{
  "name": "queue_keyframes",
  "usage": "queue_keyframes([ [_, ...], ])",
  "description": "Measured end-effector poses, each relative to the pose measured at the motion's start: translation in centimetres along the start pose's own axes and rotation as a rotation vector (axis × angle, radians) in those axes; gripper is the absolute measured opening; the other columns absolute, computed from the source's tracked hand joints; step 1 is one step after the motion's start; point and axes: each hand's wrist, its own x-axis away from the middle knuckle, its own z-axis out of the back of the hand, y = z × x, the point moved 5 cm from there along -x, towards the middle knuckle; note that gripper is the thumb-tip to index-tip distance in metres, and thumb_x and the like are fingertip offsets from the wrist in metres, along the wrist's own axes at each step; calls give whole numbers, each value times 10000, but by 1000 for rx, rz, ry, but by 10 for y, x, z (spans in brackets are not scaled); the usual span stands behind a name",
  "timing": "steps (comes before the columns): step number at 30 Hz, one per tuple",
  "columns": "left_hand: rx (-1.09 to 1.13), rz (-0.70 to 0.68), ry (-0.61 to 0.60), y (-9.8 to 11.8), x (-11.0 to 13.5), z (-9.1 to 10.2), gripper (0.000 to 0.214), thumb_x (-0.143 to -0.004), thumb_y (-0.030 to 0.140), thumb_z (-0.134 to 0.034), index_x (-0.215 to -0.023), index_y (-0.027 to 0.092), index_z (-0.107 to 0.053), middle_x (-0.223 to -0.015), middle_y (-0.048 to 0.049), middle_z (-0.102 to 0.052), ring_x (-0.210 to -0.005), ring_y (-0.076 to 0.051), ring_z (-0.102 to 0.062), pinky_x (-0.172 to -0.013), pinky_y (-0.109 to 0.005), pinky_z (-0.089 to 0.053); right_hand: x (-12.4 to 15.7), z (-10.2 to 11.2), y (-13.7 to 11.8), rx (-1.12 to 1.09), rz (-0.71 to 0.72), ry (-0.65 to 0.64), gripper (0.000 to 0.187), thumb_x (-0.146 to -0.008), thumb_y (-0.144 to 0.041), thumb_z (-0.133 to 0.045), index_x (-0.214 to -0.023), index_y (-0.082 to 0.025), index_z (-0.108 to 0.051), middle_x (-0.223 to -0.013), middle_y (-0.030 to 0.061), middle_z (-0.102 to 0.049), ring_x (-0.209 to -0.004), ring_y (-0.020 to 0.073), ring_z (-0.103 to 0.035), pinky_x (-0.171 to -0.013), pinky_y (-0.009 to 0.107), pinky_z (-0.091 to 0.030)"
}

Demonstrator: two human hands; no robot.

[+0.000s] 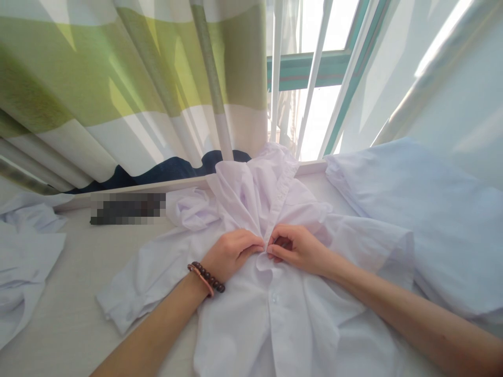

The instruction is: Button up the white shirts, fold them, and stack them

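Note:
A white button-up shirt (243,319) lies spread over the pale surface in front of me, its collar end away from me and its sleeves out to both sides. Near the middle of its front placket my left hand (233,251) pinches the fabric between thumb and fingers. Close beside it, my right hand (296,246) pinches the placket edge too, fingers curled. The fabric bunches up between the two hands. Whether a button sits between the fingertips is hidden. Below the hands one button shows on the placket. A dark bead bracelet and a copper-coloured bangle circle my left wrist.
Folded white cloth (451,220) is stacked at the right, and more white garments (23,272) lie at the left. A blurred-out dark object (128,208) rests near the back ledge. Behind stand a green-and-white curtain (157,68) and white window bars (314,73).

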Motion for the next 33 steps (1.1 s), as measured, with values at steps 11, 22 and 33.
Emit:
queue_keyframes([
  [11,-90,154,112,6,1,2,91,-853,191,-535,-886,171,-618,-748,4,-670,-644,-109,-618,-619,-204,-490,-1,-7,6,-210,-131,103,178,-843,-351,-563,-800,-179,-547,-656,4,-628,-586,139,-629,-560,265,-542],
  [22,-216,215,172,2,3,-5,115,-809,169,-565,-863,172,-667,-806,-31,-723,-736,-168,-672,-690,-271,-527,-2,-11,6,-148,-118,119,212,-828,-369,-584,-753,-170,-583,-652,11,-624,-562,134,-607,-534,246,-510],
  [33,-133,195,177,-2,2,-3,147,-815,142,-537,-842,161,-680,-773,-20,-724,-690,-144,-660,-668,-237,-503,-2,-11,8,-95,-96,162,185,-838,-335,-580,-769,-168,-621,-651,13,-650,-542,133,-621,-517,232,-497],
])
